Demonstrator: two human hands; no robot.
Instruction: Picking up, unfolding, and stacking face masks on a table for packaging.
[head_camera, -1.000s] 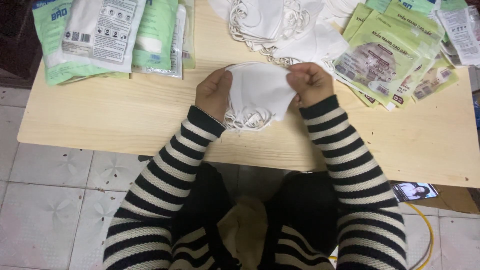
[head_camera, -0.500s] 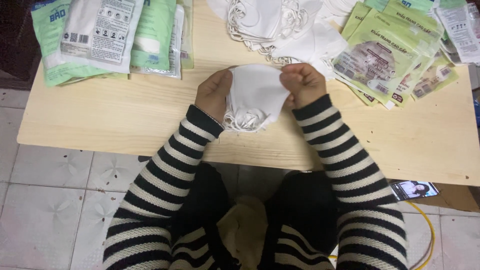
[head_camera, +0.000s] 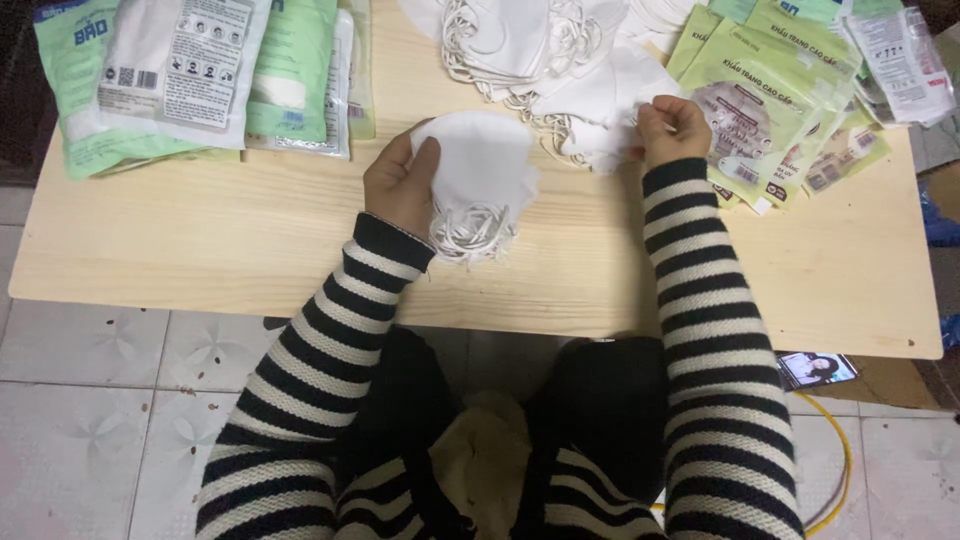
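**Two hands working among white face masks on a wooden surface**

The left hand (head_camera: 402, 183) is grasping a stack of white masks (head_camera: 478, 180), thumb lying over the upper edge, just above the pale wooden surface (head_camera: 250, 250). The stack is sitting near the middle of the surface, and its white ear loops (head_camera: 470, 230) are hanging in a tangle from its near edge.

The right hand (head_camera: 672, 128) is reaching to the right and farther away, its fingers pinching a loose white mask (head_camera: 610, 100) at the edge of a heap of loose masks (head_camera: 530, 40). That heap is lying at the far middle of the surface, its loops spilling toward the held stack, and it is crowding the space between the two hands.

Green flat packets (head_camera: 770, 90) are lying fanned out just right of the right hand, overlapping one another and reaching the far right corner. At the far left, larger green and white packets (head_camera: 190, 70) are lying stacked, well apart from the left hand; white contents are showing through the clear parts of some of them.

Striped black and white sleeves (head_camera: 700, 300) are covering both arms. A phone (head_camera: 818, 369) with a lit screen is lying below the surface's near right edge, and a yellow cable (head_camera: 835, 480) is curving across the tiled floor (head_camera: 90, 400).
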